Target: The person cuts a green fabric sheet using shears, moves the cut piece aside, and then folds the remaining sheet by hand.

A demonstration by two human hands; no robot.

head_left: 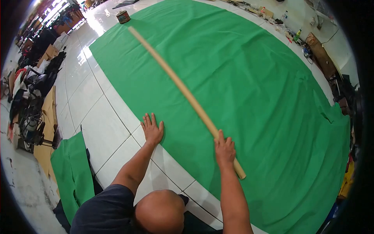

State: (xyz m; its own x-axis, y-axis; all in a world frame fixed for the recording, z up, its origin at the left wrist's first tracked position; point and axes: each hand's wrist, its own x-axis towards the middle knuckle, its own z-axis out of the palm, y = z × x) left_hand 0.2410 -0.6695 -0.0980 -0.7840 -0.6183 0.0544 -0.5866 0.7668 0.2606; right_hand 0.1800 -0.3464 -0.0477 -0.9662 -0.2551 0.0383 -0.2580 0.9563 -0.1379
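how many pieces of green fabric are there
2 that I can make out: a large sheet spread over the tiled floor, and a smaller piece at the lower left. Others may be hidden in the layers or folds.

We can read no text, label, brand, number or sign here — the markings on the small tin (123, 16) are too small and blurred for us to make out.
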